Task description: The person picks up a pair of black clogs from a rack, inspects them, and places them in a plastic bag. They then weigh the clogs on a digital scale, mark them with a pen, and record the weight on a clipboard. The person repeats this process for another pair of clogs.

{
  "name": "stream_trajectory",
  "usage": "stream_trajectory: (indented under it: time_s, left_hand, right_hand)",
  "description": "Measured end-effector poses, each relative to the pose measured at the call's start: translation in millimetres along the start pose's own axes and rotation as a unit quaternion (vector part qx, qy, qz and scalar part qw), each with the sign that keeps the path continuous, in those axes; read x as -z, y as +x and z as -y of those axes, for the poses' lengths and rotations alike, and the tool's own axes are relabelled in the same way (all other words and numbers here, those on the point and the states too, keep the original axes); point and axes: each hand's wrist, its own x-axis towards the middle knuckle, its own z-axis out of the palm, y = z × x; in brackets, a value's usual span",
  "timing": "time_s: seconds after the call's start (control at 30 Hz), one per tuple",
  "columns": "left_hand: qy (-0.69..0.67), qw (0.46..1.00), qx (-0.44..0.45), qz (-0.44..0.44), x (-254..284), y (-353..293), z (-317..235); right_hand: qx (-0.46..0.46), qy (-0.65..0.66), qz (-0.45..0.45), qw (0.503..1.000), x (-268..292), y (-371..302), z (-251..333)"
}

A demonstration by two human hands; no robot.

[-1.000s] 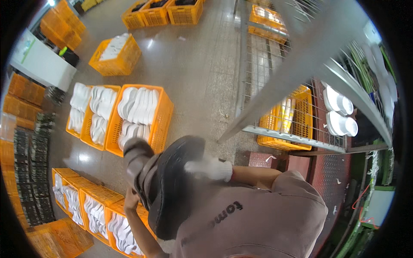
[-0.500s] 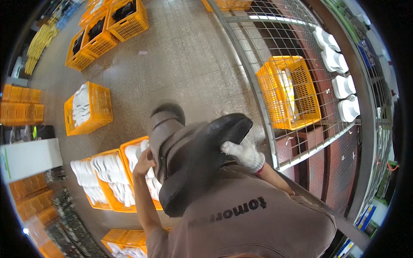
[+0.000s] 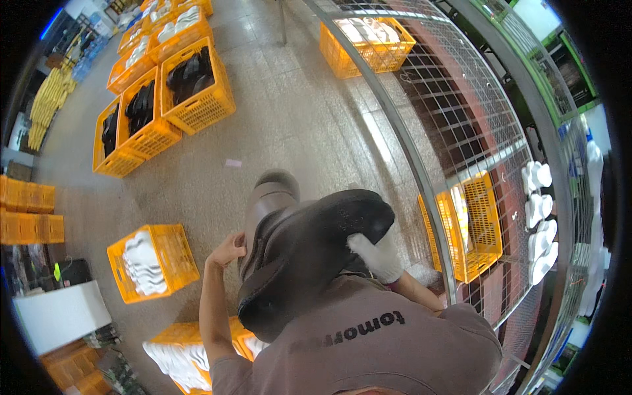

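I hold a bundle of dark rubber boots [image 3: 309, 257] against my chest, a grey boot shaft [image 3: 266, 201] sticking out in front. My left hand [image 3: 227, 250] is bare and grips the bundle's left side. My right hand [image 3: 376, 255], in a white glove, clamps the black sole at the right end. My brown shirt [image 3: 368, 349] fills the bottom of the picture.
A wire-mesh rack [image 3: 454, 112] runs along the right, holding an orange crate [image 3: 471, 224] and white soles [image 3: 540, 217]. On the floor stand an orange crate of white soles [image 3: 151, 263], crates of black parts [image 3: 194, 79] and more orange crates [image 3: 365, 36]. A white box [image 3: 59, 316] sits lower left.
The view has swung round: the floor crates slid left and up, and the wire rack now stretches across the right. Both hands keep the same grip on the boots.
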Motion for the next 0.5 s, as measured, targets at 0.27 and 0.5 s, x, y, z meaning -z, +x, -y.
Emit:
stream_trajectory:
  time_s: [0.27,0.5]
  left_hand:
    - [0.038,0.991,0.015,0.126,190,261,-169]
    - [0.076,0.994,0.067,-0.038,315,374,-385]
  right_hand:
    - [-0.038,0.225,-0.131,0.965,-21,311,42]
    - [-0.08,0.394,-0.102,0.91,-61,628,119]
